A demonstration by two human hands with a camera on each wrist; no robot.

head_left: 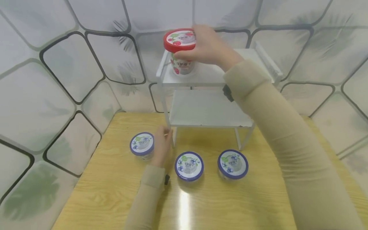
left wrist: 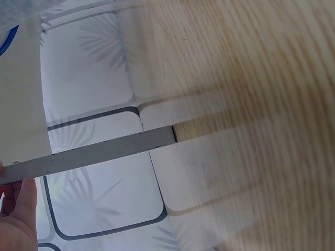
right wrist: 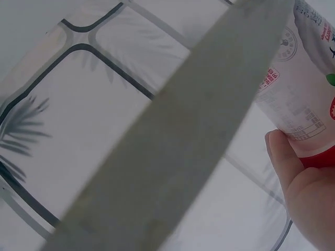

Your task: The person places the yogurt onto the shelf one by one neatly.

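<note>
My right hand [head_left: 208,44] grips a red-lidded paper cup [head_left: 184,67], printed with strawberries, over the left end of the white rack's top shelf [head_left: 208,75]. The cup stands upright, its base right at the shelf. In the right wrist view, my thumb lies along the cup's side [right wrist: 293,104] near the red rim. Lower down, my left hand [head_left: 161,145] holds the rack's front left leg [head_left: 173,135]; the left wrist view has fingers around this grey metal leg [left wrist: 99,151]. Beside that hand, on its left, stands a blue-lidded cup [head_left: 142,143] with blueberries.
Two more blue-lidded cups stand on the wooden table [head_left: 100,191]: one [head_left: 189,166] in front of the rack, one [head_left: 233,164] farther right. The rack's lower shelf [head_left: 208,108] sits below the right forearm. A patterned wall covering [head_left: 115,57] rises close behind.
</note>
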